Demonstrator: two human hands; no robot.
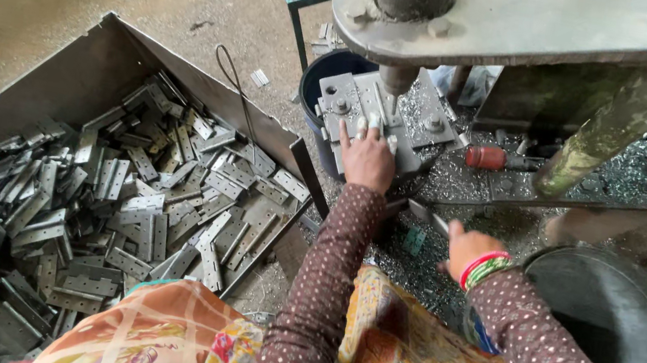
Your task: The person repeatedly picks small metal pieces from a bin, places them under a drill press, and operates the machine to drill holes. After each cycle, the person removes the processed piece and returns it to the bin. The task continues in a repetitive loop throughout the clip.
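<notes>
- A big metal tray (100, 52) sits on the floor at the left. It is full of flat grey hinge plates (117, 208) lying in a loose heap, every which way.
- These plates look hard and stiff, so they likely will not bend in the hand. One plate is probably light, but a handful would feel heavy. The edges look thin and may be sharp, and the smooth metal could slip, so the flat faces near the middle seem the safest place to pinch.
- The left hand (366, 161) reaches up to the press die (371, 106), the grey block under the round ram (398, 76). Its fingers (345, 134) are spread out and press down on the block. A small plate may lie under the fingertips, but the hand hides it, so it is not sure.
- That spot is tight, just below the ram, so fingers are safest at the near edge of the piece.
- The right hand (468, 251) is lower, near a red-handled tool (489, 158) but well apart from it. Its fingers are curled shut around a thin metal piece (431, 218) that pokes out to the left.
- Shiny metal scraps (463, 183) cover the press bed. A round dark tub (624, 324) stands at the far right.
</notes>
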